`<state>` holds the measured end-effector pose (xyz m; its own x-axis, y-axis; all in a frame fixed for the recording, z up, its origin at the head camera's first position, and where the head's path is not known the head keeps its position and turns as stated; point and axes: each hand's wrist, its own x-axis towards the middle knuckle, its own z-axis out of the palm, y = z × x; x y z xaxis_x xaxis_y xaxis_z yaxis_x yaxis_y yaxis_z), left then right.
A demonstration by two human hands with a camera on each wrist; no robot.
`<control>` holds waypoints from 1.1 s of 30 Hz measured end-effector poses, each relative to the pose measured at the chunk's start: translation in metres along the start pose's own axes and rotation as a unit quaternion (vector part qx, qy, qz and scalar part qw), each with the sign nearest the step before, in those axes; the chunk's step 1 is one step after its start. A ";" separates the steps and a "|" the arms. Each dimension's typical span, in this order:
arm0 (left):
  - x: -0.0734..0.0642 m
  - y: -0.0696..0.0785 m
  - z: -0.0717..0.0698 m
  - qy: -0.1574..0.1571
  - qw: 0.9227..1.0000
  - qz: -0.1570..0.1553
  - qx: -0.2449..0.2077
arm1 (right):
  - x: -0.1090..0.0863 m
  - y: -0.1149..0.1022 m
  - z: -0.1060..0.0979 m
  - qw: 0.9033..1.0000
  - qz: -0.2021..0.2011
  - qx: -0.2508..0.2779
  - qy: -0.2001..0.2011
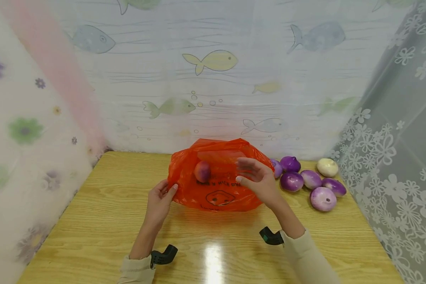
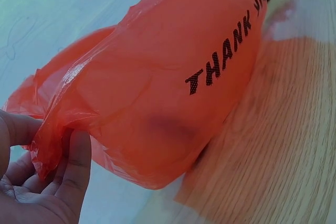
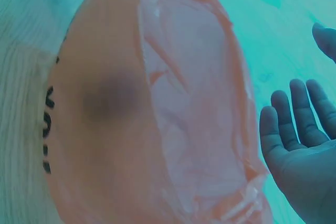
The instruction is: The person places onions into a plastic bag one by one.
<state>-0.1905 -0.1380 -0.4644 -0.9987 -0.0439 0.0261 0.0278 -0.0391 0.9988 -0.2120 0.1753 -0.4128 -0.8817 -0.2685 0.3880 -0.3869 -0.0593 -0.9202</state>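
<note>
A red plastic bag [image 1: 230, 197] with black print stands on the table, its mouth spread open. At its left rim my left hand [image 1: 160, 200] pinches the gathered plastic between thumb and fingers, as the left wrist view shows with the bag [image 2: 157, 77] bunched there. A round purple onion [image 1: 202, 172] shows inside the bag, on its left side. My right hand [image 1: 259, 182] is over the right part of the bag opening, fingers extended and nothing in them. In the right wrist view that hand [image 3: 299, 145] appears beside the bag's edge, with its fingers apart from the plastic.
Several purple onions lie right of the bag, among them a dark purple one [image 1: 292, 182] and a pale purple one [image 1: 323, 199]. A white onion [image 1: 327, 167] lies behind them. Fish-patterned curtain [image 1: 213, 86] hangs behind the wooden table [image 1: 106, 221].
</note>
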 end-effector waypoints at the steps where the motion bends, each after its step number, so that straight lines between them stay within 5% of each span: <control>1: 0.000 0.000 0.000 0.000 1.000 0.000 0.000 | -0.002 -0.002 -0.003 1.000 -0.002 0.003 0.006; 14: 0.000 -0.001 -0.004 0.003 1.000 -0.012 0.009 | -0.030 -0.019 -0.067 0.993 -0.036 0.032 0.110; 33: 0.001 -0.001 -0.005 0.005 1.000 -0.010 0.005 | -0.096 0.011 -0.143 0.975 0.003 -0.014 0.223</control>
<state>-0.1911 -0.1430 -0.4655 -0.9986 -0.0524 0.0054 0.0070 -0.0305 0.9995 -0.1704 0.3374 -0.4529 -0.9114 0.1771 0.3713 -0.3824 -0.0319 -0.9234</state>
